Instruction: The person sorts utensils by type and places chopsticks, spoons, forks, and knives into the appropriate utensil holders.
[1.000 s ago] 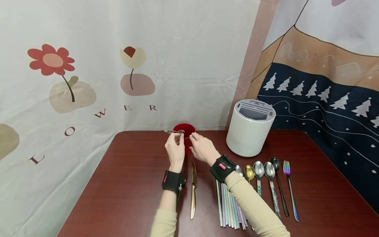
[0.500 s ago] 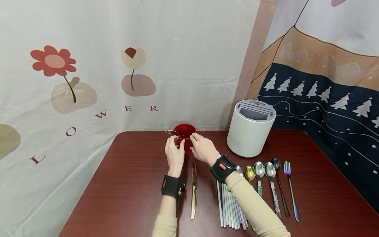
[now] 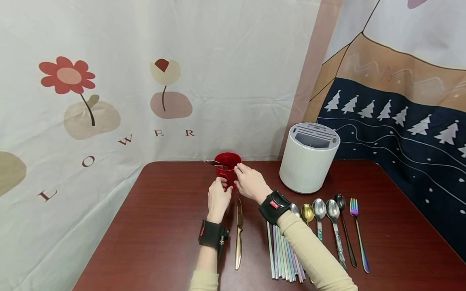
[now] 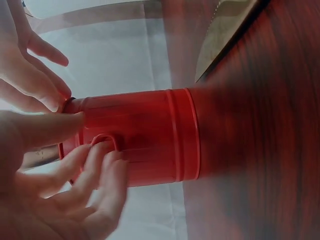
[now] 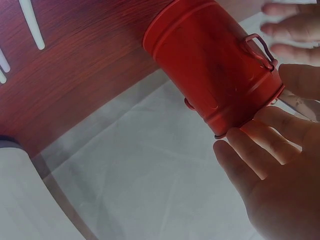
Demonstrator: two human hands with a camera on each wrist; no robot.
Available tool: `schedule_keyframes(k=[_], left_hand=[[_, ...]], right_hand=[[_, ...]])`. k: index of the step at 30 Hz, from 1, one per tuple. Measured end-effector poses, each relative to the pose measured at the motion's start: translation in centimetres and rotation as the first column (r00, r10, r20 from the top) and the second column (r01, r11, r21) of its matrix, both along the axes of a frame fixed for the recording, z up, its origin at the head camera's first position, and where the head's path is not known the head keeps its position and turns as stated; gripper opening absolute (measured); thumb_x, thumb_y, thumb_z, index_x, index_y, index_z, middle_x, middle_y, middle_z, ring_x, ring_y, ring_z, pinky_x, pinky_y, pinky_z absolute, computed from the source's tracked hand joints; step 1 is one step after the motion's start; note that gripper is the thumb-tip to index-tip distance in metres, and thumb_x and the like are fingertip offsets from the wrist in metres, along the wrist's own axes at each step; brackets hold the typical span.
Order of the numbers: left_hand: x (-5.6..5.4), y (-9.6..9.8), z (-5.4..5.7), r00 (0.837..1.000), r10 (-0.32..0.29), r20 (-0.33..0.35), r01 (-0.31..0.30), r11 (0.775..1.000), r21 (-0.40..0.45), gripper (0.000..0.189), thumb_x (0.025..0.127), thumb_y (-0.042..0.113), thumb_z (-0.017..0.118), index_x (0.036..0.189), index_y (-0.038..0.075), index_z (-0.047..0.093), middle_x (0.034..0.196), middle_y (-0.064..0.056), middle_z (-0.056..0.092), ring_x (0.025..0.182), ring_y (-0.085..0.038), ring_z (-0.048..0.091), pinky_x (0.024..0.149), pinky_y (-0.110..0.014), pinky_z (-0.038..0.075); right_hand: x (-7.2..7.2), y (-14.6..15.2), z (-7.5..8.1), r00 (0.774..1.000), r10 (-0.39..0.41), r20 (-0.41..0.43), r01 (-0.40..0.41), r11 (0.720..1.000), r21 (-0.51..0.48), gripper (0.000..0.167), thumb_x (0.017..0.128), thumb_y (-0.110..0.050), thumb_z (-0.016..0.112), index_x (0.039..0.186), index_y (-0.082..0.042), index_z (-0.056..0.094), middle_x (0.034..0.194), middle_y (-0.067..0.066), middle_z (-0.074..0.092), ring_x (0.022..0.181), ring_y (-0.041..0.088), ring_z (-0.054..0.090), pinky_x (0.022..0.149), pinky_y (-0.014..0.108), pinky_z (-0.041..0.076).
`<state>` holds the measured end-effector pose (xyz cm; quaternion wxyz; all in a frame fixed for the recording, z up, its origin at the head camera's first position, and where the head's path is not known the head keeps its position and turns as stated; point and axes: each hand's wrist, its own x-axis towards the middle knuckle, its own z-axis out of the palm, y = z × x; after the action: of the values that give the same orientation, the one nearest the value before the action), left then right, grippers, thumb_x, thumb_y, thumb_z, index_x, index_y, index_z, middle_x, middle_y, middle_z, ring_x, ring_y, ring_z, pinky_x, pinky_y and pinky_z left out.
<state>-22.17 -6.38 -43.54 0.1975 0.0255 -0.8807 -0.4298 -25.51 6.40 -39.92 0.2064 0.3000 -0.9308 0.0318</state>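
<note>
**Red cup [image 4: 145,132] upright near the back edge of the table [image 3: 156,226], a hand on either side**

On my head feed the cup stands by the pale curtain [image 3: 247,68], with a metal utensil [image 3: 211,162] leaning out over its left rim; I can't make out what kind.

The left hand [image 3: 218,199] is at the near side, by the cup's small loop handle [image 4: 106,136]. Its thumb is apart from the fingers, which are loosely bent and blurred on my wrist feed, so I can't tell whether they touch the handle. The right hand [image 3: 252,181] has its fingers extended, tips resting at the rim on the right.

Between the forearms I see a gold knife [image 3: 238,244]. Further right lie the pale chopsticks [image 3: 280,254], partly covered by the right sleeve [image 3: 313,250], then a row of spoons [image 3: 333,209] in silver, gold and black, and a rainbow-tinted fork [image 3: 354,207] at the end. Behind them I have a white cylindrical holder [image 3: 307,165] with a slotted grey top, well apart from the cup. The dark cloth [image 3: 386,129] at far right carries a row of white trees.
</note>
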Motion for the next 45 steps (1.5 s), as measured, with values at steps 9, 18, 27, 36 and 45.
schedule_keyframes(k=[9,18,27,36,45], left_hand=[[0.8,0.1,-0.1,0.946,-0.057,0.320,0.119,0.977,-0.176,0.023,0.080,0.014,0.071,0.096,0.000,0.062,0.087,-0.019,0.069,0.078,-0.038,0.066,0.066,-0.047,0.053],[1.4,1.1,-0.1,0.818,-0.137,0.559,0.291,0.936,-0.197,0.014,0.069,0.004,0.074,0.061,0.004,0.063,0.054,-0.010,0.058,0.049,-0.022,0.053,0.047,-0.029,0.041],[1.9,2.6,-0.6,0.841,-0.119,0.528,0.263,0.942,-0.207,0.008,0.067,0.000,0.073,0.068,0.002,0.065,0.060,-0.012,0.061,0.043,-0.022,0.056,0.041,-0.029,0.044],[1.7,2.9,-0.5,0.813,-0.114,0.571,0.273,0.941,-0.201,0.008,0.073,-0.001,0.066,0.081,-0.001,0.066,0.079,-0.018,0.066,0.064,-0.029,0.062,0.052,-0.033,0.047],[1.5,2.3,0.1,0.797,-0.144,0.587,0.287,0.945,-0.158,0.013,0.070,-0.002,0.069,0.082,-0.001,0.066,0.082,-0.019,0.066,0.063,-0.030,0.065,0.054,-0.032,0.051]], right_hand=[[0.1,0.1,0.0,0.999,0.020,-0.039,-0.020,1.000,-0.014,0.040,0.085,-0.020,0.069,0.117,0.002,0.062,0.118,0.015,0.062,0.108,0.027,0.063,0.087,0.036,0.055],[0.0,0.1,-0.1,1.000,0.003,-0.013,-0.003,1.000,0.006,0.041,0.087,-0.022,0.067,0.120,0.001,0.061,0.119,0.015,0.061,0.107,0.026,0.063,0.089,0.036,0.054],[0.0,0.1,0.0,1.000,0.012,-0.011,-0.012,1.000,-0.001,0.041,0.086,-0.021,0.067,0.120,0.001,0.061,0.119,0.015,0.061,0.106,0.026,0.064,0.086,0.036,0.055],[-0.1,0.1,0.0,1.000,0.016,-0.015,-0.016,1.000,0.000,0.041,0.086,-0.021,0.067,0.120,0.001,0.061,0.120,0.015,0.061,0.108,0.027,0.063,0.087,0.037,0.055],[-0.1,0.1,-0.1,1.000,0.008,0.007,-0.008,1.000,-0.003,0.042,0.086,-0.020,0.067,0.121,0.002,0.061,0.121,0.016,0.061,0.107,0.027,0.063,0.087,0.036,0.055]])
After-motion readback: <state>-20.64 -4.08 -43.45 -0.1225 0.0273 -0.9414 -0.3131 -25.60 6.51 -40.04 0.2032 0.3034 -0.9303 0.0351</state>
